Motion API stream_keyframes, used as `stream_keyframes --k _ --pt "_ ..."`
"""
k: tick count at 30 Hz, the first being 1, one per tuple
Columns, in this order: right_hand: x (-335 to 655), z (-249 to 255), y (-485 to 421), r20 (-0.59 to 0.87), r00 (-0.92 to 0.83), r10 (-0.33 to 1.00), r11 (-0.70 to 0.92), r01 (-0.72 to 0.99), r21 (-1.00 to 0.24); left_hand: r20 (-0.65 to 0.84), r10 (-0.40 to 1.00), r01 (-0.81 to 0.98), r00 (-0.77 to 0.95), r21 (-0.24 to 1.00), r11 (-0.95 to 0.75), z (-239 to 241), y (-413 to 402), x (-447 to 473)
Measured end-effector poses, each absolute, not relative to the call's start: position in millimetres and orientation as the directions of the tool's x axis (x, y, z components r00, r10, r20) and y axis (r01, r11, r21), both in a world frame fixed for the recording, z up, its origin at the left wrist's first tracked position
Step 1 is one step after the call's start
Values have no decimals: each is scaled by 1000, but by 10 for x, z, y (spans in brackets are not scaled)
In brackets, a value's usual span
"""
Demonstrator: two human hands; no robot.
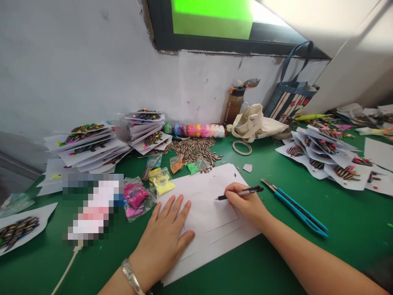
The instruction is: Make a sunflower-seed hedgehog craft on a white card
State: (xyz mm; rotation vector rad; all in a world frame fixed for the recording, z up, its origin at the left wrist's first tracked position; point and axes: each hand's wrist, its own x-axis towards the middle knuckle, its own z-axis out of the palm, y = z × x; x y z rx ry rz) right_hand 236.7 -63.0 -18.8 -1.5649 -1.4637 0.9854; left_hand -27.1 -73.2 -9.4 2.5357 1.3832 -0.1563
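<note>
A stack of white paper sheets point(208, 205) lies on the green table point(353, 221) in front of me. My left hand point(164, 237) rests flat on the paper's left part with its fingers spread, a silver bracelet on the wrist. My right hand point(245, 203) grips a black pen point(241, 192), its tip touching the paper near the middle. A blue utility knife point(296, 209) lies on the table just right of my right hand.
Small bags of coloured clay point(138, 196) sit left of the paper. A pile of sunflower seeds point(193, 149) and a row of clay tubs point(195, 130) lie behind. Stacks of seed-decorated cards point(89, 147) stand left and right point(328, 155). A tape ring point(242, 147), bottle point(235, 105) and bags stand at the wall.
</note>
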Motion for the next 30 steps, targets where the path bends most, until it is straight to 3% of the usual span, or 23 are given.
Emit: stream_keyframes --k 7,24,28,30 --pt "2416 -194 -660 10 136 991 -47 411 -910 -221 818 847 531 167 -505 -77 -724 -248" --pt "2425 -221 -621 -20 151 988 -79 395 -915 -224 816 846 533 169 -506 -82 -729 -252" --pt "2458 -147 -623 55 292 955 -40 307 -951 -226 815 845 534 169 -507 -78 -725 -250" --pt "2405 -80 -642 104 279 955 15 302 -953 -227 814 845 535 167 -508 -75 -726 -251"
